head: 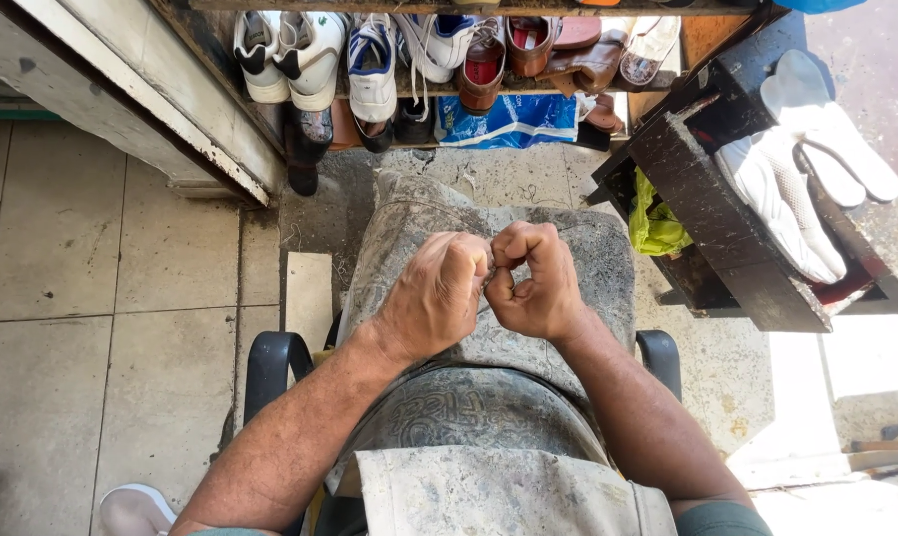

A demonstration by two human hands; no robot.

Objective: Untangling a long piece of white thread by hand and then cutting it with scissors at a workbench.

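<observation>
My left hand (434, 293) and my right hand (533, 278) are held together over my lap, both curled into fists with the fingertips meeting. Something very small seems pinched between them, but it is hidden by the fingers and I cannot tell what it is. Under the hands lies a dirty grey apron (489, 397) spread over my knees. I sit on a chair with black armrests (270, 362).
A shelf ahead holds several shoes: white sneakers (310, 55), brown leather shoes (528, 45), and a blue bag (509, 119). At right a dark wooden stand (707, 199) carries white shoe soles (806, 169); a yellow-green cloth (652, 223) sits beneath. Tiled floor (102, 298) at left.
</observation>
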